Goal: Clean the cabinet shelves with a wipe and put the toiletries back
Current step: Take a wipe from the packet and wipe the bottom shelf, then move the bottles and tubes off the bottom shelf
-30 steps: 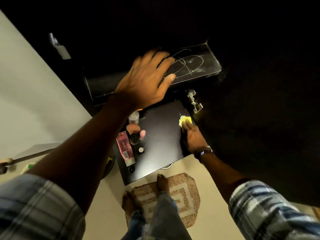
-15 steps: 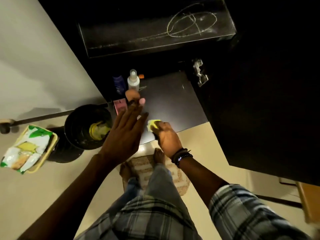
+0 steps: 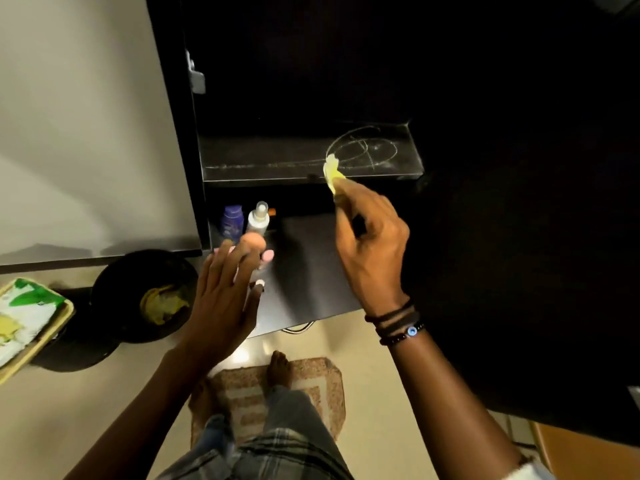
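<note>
While the right hand pinches one yellow wipe at the front edge of the upper shelf, the left hand, fingers straight, hovers over toiletries on the lower shelf; two bottles stand upright behind.

Pale wall at ten o'clock, beige floor at seven, patterned mat at six, black bin at nine; dim light.
</note>
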Demonstrator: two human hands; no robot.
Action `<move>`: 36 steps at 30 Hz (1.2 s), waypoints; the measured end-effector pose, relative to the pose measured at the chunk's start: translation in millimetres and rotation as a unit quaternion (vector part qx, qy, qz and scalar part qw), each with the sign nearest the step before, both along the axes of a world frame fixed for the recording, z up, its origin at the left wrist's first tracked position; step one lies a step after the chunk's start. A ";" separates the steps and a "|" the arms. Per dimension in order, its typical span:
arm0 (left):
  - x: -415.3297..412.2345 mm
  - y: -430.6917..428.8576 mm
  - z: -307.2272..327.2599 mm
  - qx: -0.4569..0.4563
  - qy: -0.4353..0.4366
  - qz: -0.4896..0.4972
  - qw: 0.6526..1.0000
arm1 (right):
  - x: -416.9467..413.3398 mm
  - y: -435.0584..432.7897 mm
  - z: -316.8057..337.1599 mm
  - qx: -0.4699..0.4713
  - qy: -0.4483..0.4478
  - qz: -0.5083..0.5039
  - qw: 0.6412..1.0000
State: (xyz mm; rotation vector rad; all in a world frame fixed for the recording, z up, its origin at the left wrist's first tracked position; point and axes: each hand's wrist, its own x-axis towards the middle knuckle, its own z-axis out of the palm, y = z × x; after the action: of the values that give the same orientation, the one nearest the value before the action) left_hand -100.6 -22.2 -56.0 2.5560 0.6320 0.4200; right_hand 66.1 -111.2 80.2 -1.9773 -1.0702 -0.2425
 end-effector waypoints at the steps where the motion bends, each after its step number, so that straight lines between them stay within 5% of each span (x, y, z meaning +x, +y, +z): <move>1: -0.9 1.4 0.2 -0.003 0.003 0.008 1.000 | 7.3 13.8 2.7 0.003 -0.006 0.005 1.000; 7: -18.8 -4.7 -2.6 -0.038 0.044 0.059 0.997 | 40.6 70.4 -18.7 -0.041 0.003 0.005 0.999; 14: -25.4 -5.5 -17.0 -0.107 0.062 0.105 0.987 | -3.9 13.7 -50.1 -0.037 -0.027 -0.006 0.999; 20: 10.1 16.9 -4.3 -0.026 0.067 0.039 0.997 | -1.1 25.3 -97.0 -0.174 0.099 0.088 0.976; 23: 36.8 30.6 9.1 0.011 0.071 0.012 0.997 | 9.8 54.7 -103.2 -0.213 0.092 0.113 0.966; 31: 87.1 56.6 42.4 -0.006 0.289 0.078 0.954 | 26.4 85.9 -115.2 -0.274 0.066 0.117 0.952; 36: 89.5 67.4 42.8 -0.046 0.238 0.103 0.965 | 50.0 71.2 -113.9 -0.257 0.087 0.060 0.961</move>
State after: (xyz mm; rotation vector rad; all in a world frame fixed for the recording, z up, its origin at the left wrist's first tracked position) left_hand -11.0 45.2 -13.3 2.5196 1.0653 -0.1681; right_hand 116.1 -40.0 -33.7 -2.3218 -1.2170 0.3033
